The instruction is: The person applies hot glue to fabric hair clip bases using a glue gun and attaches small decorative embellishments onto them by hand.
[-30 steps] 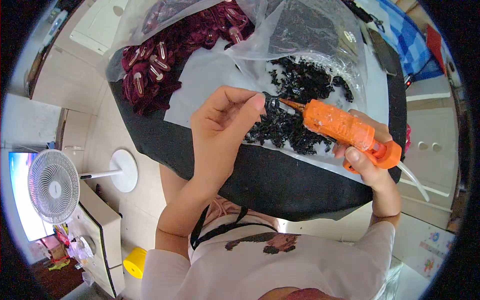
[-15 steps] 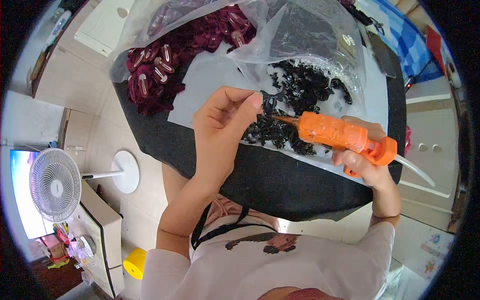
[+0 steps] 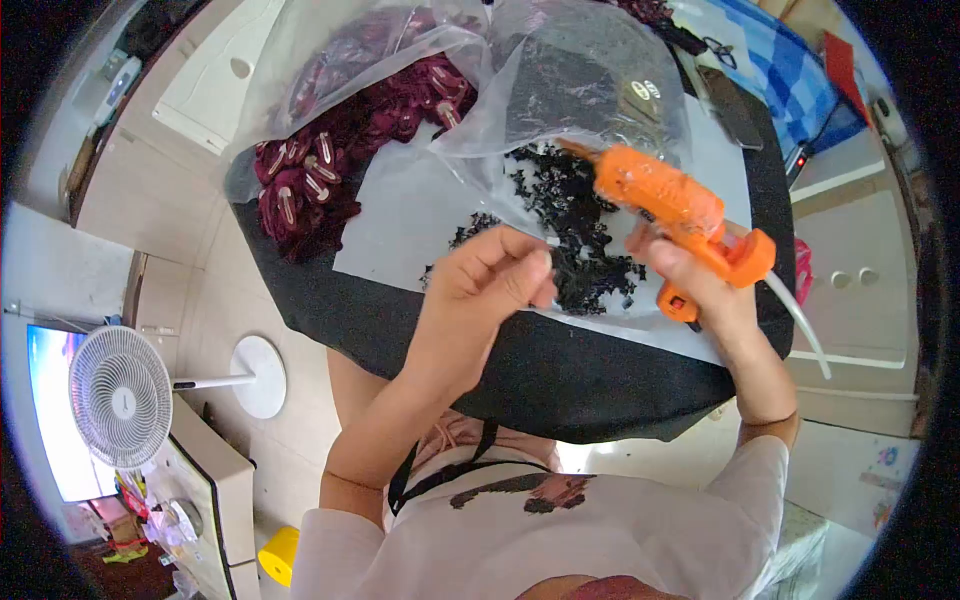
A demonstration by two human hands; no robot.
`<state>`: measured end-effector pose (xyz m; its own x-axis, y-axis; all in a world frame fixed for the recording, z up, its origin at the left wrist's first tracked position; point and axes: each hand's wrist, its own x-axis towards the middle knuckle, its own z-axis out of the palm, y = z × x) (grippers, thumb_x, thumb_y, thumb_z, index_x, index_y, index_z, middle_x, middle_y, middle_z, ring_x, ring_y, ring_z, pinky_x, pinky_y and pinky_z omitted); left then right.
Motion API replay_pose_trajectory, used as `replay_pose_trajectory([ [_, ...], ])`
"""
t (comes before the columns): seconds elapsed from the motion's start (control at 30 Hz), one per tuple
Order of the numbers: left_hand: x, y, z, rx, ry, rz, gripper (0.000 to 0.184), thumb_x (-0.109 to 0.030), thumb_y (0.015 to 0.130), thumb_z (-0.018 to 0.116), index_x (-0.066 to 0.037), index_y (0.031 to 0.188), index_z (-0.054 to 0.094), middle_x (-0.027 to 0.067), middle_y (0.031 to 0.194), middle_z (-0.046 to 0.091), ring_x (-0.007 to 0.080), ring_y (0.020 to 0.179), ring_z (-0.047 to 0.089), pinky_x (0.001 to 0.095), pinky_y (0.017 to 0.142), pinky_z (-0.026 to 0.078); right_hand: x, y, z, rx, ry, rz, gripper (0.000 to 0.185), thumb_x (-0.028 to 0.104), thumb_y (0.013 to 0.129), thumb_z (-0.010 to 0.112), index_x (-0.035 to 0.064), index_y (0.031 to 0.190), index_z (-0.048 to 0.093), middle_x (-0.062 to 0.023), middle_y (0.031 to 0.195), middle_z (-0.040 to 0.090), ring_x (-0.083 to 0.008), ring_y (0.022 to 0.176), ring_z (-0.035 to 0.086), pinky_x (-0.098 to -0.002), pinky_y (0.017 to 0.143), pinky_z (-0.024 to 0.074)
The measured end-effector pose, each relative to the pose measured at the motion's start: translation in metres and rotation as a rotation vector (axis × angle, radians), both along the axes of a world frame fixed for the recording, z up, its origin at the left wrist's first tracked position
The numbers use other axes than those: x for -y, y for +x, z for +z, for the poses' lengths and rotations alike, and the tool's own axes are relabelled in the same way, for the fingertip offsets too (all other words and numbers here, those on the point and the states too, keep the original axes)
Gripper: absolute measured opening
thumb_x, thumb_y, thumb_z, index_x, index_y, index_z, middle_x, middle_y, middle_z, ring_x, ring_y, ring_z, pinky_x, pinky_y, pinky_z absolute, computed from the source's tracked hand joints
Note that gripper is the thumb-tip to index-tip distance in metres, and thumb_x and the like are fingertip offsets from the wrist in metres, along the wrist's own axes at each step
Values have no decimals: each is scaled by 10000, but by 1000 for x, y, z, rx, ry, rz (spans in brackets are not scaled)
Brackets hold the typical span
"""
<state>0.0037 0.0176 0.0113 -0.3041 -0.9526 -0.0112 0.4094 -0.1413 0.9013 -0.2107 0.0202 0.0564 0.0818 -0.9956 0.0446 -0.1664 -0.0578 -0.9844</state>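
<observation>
My right hand (image 3: 700, 275) is wrapped round an orange glue gun (image 3: 660, 192), whose nozzle points up and left over the edge of a clear plastic bag (image 3: 590, 85). Low over the table, my left hand (image 3: 480, 300) is closed with thumb and fingertips pinched; whatever it holds is too small or hidden to make out. Black small pieces (image 3: 570, 215) lie in a loose heap on a white sheet (image 3: 385, 235) beyond and beside my left hand. Dark red fabric pieces with metal clips (image 3: 315, 170) are piled at the far left, partly under clear plastic.
A black cloth (image 3: 600, 385) covers the table. A phone (image 3: 730, 108) lies at its far right, near a blue checked cloth (image 3: 765, 50). A white fan (image 3: 122, 397) stands at the left, with a yellow object (image 3: 280, 555) on the floor.
The glue gun has lifted away from my left hand, its nozzle swinging up. My left hand has moved down and slightly right; the dark piece between its fingers is no longer visible.
</observation>
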Motion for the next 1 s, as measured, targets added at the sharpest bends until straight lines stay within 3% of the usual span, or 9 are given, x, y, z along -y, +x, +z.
replay_pose_trajectory([
  [0.13, -7, -14, -8, -168, 74, -259, 244, -251, 879, 570, -17, 945, 550, 44, 817, 567, 125, 705, 529, 235, 638, 417, 13, -2, -15, -94, -263, 322, 237, 213, 721, 749, 39, 866, 682, -106, 950, 613, -205, 947, 575, -313, 795, 465],
  [0.33, -16, -24, -8, -369, 323, -453, 229, -261, 896, 537, -46, 971, 555, 38, 789, 560, 152, 701, 526, 304, 675, 416, 12, -3, -13, -73, -371, 444, 228, 212, 733, 740, 29, 845, 663, -129, 1010, 583, -233, 939, 571, -329, 796, 456],
  [0.53, -13, -20, -10, -431, 345, -590, 216, -250, 925, 503, -36, 912, 528, 47, 871, 563, 134, 729, 533, 273, 709, 453, 12, -4, -10, -147, -426, 482, 218, 192, 737, 737, 33, 841, 631, -130, 989, 579, -223, 900, 574, -324, 785, 448],
  [0.67, -2, 4, -1, 14, -30, -337, 286, -269, 941, 469, 7, 938, 546, 59, 856, 588, 124, 772, 567, 255, 723, 462, 9, -7, -14, -98, -348, 404, 229, 183, 733, 741, 34, 860, 622, -116, 972, 575, -205, 880, 576, -311, 773, 451],
  [0.73, 9, 28, 0, 370, -287, -48, 186, -164, 913, 512, 9, 957, 563, 57, 827, 606, 143, 782, 589, 275, 739, 468, 7, -7, -14, -22, -257, 326, 238, 184, 730, 744, 32, 865, 619, -103, 955, 576, -194, 872, 576, -304, 766, 454],
  [0.77, 19, 45, -5, 774, -525, 159, 180, -135, 857, 591, -9, 984, 570, 78, 885, 622, 175, 790, 602, 293, 730, 464, 5, -7, -13, 20, -205, 280, 243, 185, 729, 746, 32, 867, 617, -95, 944, 576, -189, 869, 577, -300, 763, 454],
  [0.83, 36, 76, 0, 1376, -895, 512, 225, -42, 777, 586, -28, 1002, 572, 134, 961, 586, 313, 885, 557, 364, 788, 444, 2, -3, -11, 83, -131, 223, 234, 156, 720, 751, 22, 851, 611, -78, 916, 574, -167, 854, 569, -284, 753, 452],
  [0.87, 47, 91, -5, 1534, -981, 640, 239, -23, 757, 578, -25, 996, 568, 133, 968, 570, 319, 911, 528, 395, 799, 430, 2, -2, -11, 73, -129, 216, 228, 145, 719, 751, 21, 847, 609, -76, 909, 572, -162, 843, 566, -279, 747, 451],
  [1.0, 63, 127, -12, 1652, -909, 579, 201, -51, 738, 621, -11, 930, 578, 130, 934, 558, 317, 883, 525, 398, 774, 430, 4, -3, -11, 11, -148, 254, 202, 111, 719, 745, 18, 828, 602, -71, 894, 560, -145, 802, 553, -265, 724, 445],
])
